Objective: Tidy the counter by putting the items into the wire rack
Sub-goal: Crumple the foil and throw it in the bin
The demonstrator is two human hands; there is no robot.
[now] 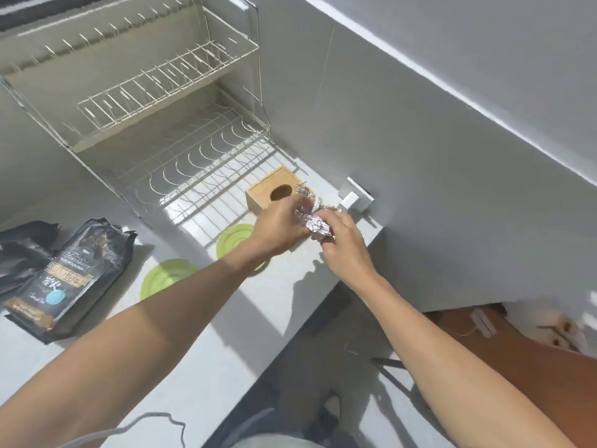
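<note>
Your left hand (280,226) and right hand (344,244) meet over the far right corner of the table (200,360), both grips closed on crumpled foil pieces (315,218); your left fingers curl round one end, your right fingers pinch the other, and how many pieces there are cannot be told. Just beyond the foil, at about 11 o'clock from it, stands a wooden box (263,194) with a round hole in its top. Beneath your left wrist, at 7 o'clock from the foil, lies a green lid (234,239), and a second green lid (164,276) lies farther along at 8 o'clock. Well off at 9 o'clock lies a dark coffee bag (69,276). The wire rack (155,101) hangs on the wall at 10 o'clock, both tiers empty. To do this step well, gather the foil into one firm bundle before lifting, since loose scraps would likely slip through the rack's wires, then carry it up and left.
</note>
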